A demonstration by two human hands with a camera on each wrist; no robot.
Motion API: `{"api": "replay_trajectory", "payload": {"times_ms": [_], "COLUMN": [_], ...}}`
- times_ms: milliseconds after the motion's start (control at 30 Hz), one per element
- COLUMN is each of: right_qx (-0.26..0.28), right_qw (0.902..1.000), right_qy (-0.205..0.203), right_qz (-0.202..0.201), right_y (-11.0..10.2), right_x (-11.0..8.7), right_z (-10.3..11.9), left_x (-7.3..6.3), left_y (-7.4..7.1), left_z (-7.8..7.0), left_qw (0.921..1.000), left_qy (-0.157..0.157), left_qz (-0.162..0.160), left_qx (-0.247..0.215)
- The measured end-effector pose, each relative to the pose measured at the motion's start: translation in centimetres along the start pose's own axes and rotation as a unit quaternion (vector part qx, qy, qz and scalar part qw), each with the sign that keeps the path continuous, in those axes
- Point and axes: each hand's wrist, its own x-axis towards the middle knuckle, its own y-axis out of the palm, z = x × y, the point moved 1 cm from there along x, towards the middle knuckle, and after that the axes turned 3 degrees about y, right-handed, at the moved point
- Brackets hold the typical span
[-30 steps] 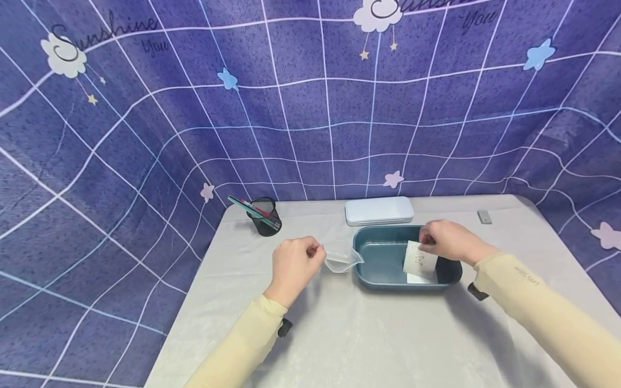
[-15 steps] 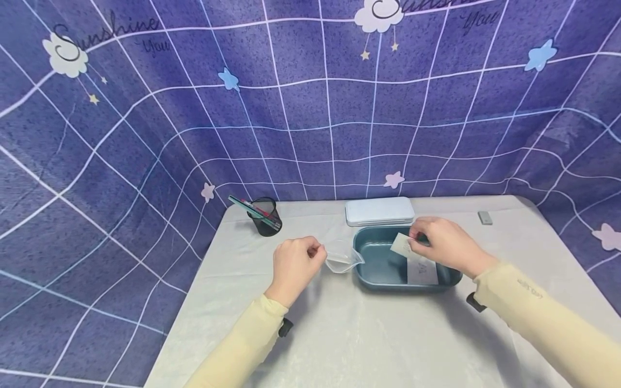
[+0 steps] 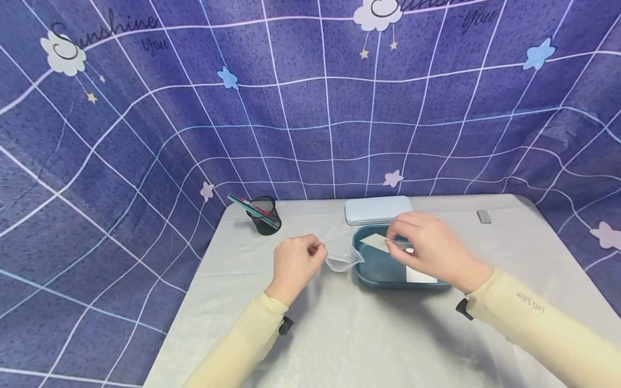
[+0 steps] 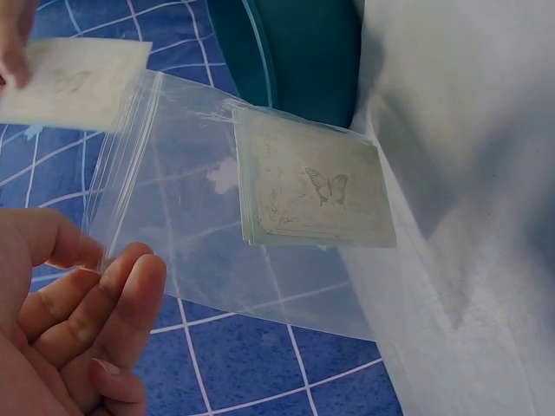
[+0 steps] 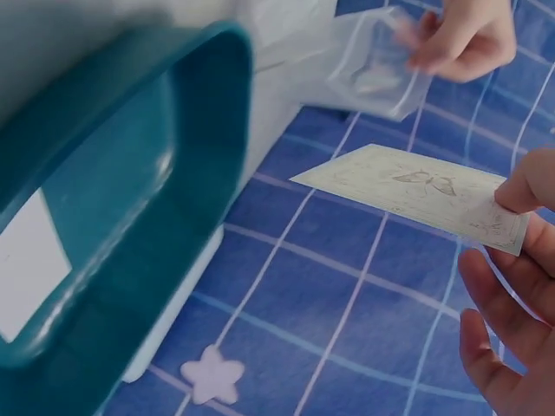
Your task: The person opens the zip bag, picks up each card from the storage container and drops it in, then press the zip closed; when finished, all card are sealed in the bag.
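My left hand point(image 3: 296, 267) pinches the zip-edge of a clear zip-lock bag point(image 3: 343, 260), whose mouth faces the teal basin point(image 3: 380, 274). In the left wrist view, a small stack of pale cards point(image 4: 321, 186), the top one printed with a butterfly, lies inside the bag. Between thumb and fingers, my right hand point(image 3: 434, 250) grips one pale card point(image 5: 425, 189) with a butterfly print. This card is held over the basin's left part, its free end pointing at the bag. Another white card point(image 3: 418, 276) lies in the basin, partly hidden beneath the right hand.
Behind the basin lies a pale blue flat case point(image 3: 378, 209). A black mesh pen cup point(image 3: 266, 222) with several pens stands at the back left. A small grey block point(image 3: 483, 216) lies at the back right. A purple curtain point(image 3: 301, 108) rises behind the table.
My right hand has lifted the card from the basin's right side and carried it left toward the bag, tilting it flatter. The left hand and bag have stayed in place.
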Motion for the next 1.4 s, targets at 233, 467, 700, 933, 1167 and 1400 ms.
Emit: {"api": "replay_trajectory", "payload": {"times_ms": [233, 467, 700, 933, 1167, 1400], "right_qx": [0.025, 0.043, 0.036, 0.023, 0.021, -0.005], "right_qw": [0.9964, 0.9957, 0.9989, 0.9987, 0.9968, 0.9947], "right_qy": [-0.053, -0.043, 0.012, 0.046, 0.072, 0.095], "right_qz": [-0.062, -0.07, -0.029, 0.002, 0.027, 0.039], "right_y": [0.4, 1.8, 3.9, 6.3, 8.7, 10.1], "right_x": [1.5, 2.3, 1.8, 0.8, 0.9, 1.7], "right_z": [2.7, 3.9, 3.4, 2.8, 2.7, 2.8], "left_x": [0.1, 0.1, 0.2, 0.2, 0.1, 0.1], "left_y": [0.0, 0.0, 0.1, 0.2, 0.1, 0.1], "left_z": [0.0, 0.1, 0.0, 0.2, 0.2, 0.0], "left_qw": [1.0, 1.0, 1.0, 1.0, 0.9999, 0.9999], "left_qy": [0.001, -0.001, 0.002, 0.008, 0.012, 0.013], "left_qz": [0.002, 0.002, 0.002, 0.002, 0.003, 0.008], "left_qx": [-0.003, -0.007, -0.006, -0.005, 0.0, 0.003]}}
